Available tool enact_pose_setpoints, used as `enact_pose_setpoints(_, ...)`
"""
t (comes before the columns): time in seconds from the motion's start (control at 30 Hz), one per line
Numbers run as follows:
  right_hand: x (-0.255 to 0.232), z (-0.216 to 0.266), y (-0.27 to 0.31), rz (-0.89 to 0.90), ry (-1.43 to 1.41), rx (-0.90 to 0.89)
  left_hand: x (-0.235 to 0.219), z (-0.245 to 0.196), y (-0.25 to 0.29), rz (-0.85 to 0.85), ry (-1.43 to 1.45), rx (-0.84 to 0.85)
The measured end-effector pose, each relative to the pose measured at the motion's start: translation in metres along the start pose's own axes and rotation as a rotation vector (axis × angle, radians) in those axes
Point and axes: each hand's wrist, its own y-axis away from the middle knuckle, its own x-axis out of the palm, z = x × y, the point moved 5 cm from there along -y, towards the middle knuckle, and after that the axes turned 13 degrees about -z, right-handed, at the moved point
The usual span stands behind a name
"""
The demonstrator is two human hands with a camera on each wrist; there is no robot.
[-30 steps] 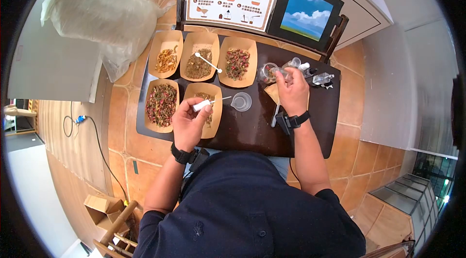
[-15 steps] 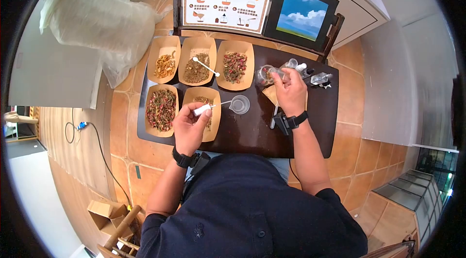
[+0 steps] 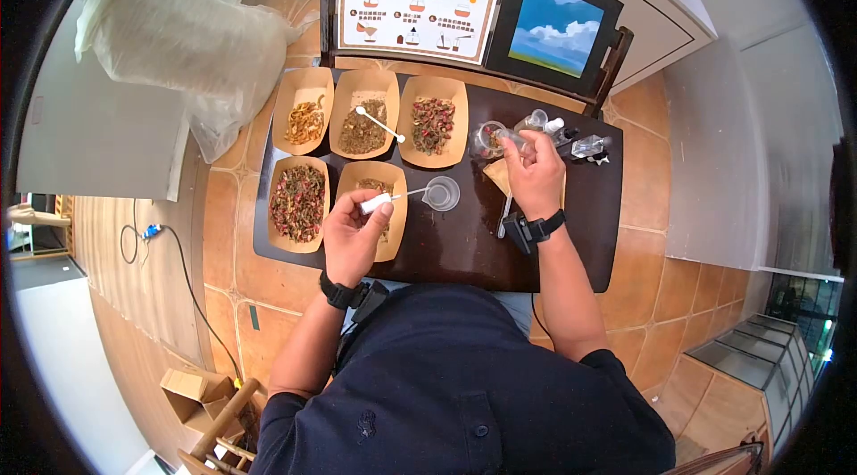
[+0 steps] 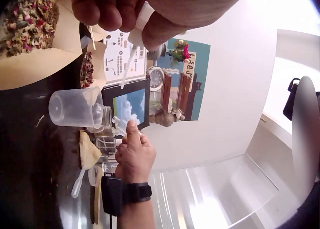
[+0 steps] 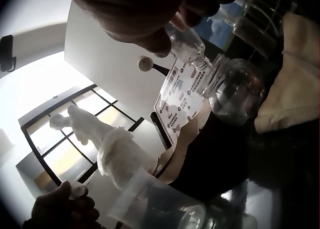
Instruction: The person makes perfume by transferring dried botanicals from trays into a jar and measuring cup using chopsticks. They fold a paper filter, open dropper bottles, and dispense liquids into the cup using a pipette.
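The left hand (image 3: 353, 229) pinches a white cap (image 3: 376, 204) with a thin stem pointing right, above the lower middle paper tray (image 3: 394, 238). Between thumb and fingers, the right hand (image 3: 535, 176) holds a small clear glass bottle (image 5: 188, 45), tilted, its neck close to the mouth of a round glass jar (image 5: 236, 91); whether they touch I cannot tell. A clear plastic cup (image 4: 75, 108) stands on the table between the hands. Right of it lie a tan cloth piece (image 4: 89, 150) and a plastic dropper (image 4: 78, 183).
Several paper trays (image 3: 434, 82) of dried petals and herbs fill the table's left half, a white double-ended stick (image 3: 380, 123) across one. Small bottles (image 3: 589, 146) stand at the right back. A printed sign (image 3: 418, 6) and a framed picture (image 3: 558, 27) stand behind the table.
Since a second ago the view has shifted slightly. The left hand has moved a little, its cap stem now near the cup's rim in the head view; both hands keep their holds.
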Motion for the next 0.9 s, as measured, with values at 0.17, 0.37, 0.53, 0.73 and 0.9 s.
enact_pose_setpoints(0.17,0.000,-0.015,0.009,-0.015,-0.107,0.077,0.005,-0.004,0.000,0.002,0.019,0.005)
enact_pose_setpoints(0.37,-0.008,-0.039,0.022,0.107,-0.410,0.256,0.013,-0.010,-0.002,0.027,0.043,-0.027)
enact_pose_setpoints(0.53,-0.020,-0.034,0.031,0.235,-0.716,0.538,0.023,-0.010,-0.004,0.049,0.050,-0.001)
enact_pose_setpoints(0.73,-0.028,-0.001,0.039,0.444,-0.907,0.540,0.039,-0.018,-0.001,0.114,0.062,0.009)
enact_pose_setpoints(0.9,-0.030,0.007,0.044,0.439,-0.944,0.500,0.043,-0.016,0.002,0.149,0.057,0.019)
